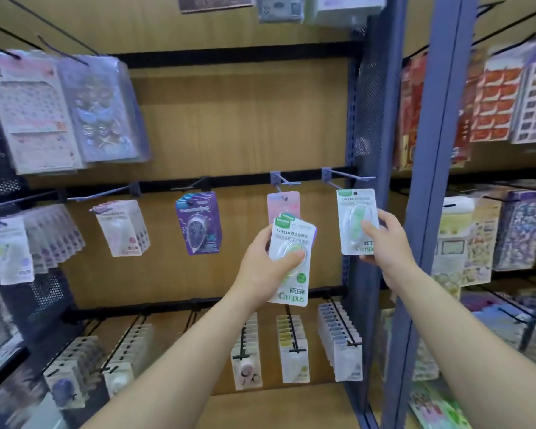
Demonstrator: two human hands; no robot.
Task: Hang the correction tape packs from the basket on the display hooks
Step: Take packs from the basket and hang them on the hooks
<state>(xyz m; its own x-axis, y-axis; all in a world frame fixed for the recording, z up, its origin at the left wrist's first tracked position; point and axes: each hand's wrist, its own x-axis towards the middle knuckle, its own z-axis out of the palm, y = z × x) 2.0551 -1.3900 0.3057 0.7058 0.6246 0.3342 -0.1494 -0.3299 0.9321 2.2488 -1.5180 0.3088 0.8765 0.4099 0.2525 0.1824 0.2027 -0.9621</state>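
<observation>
Single green correction tape pack [353, 218]: held upright in the right hand [384, 239], top edge just below the rightmost hook [347, 176] of the middle rail. Cannot tell whether its punched hole is on the wire. Right arm raised, forearm angled up from lower right. The thumb lies across the pack's lower front and the fingers curl behind it, pinching its lower right corner.

Left hand [260, 264]: raised to nearly the same height, left of the right hand. It grips a small stack of green packs [291, 243], thumb pressed across the front blister, fingers behind. Staggered top corners suggest three packs; the exact count is not certain.

Middle rail, five hooks counted:
- The next hook to the left carries a pink pack [283, 204], partly behind the stack.
- The one beyond holds a bunch of purple packs [198, 224].
- The two farthest left carry pale packs, blurred.
</observation>
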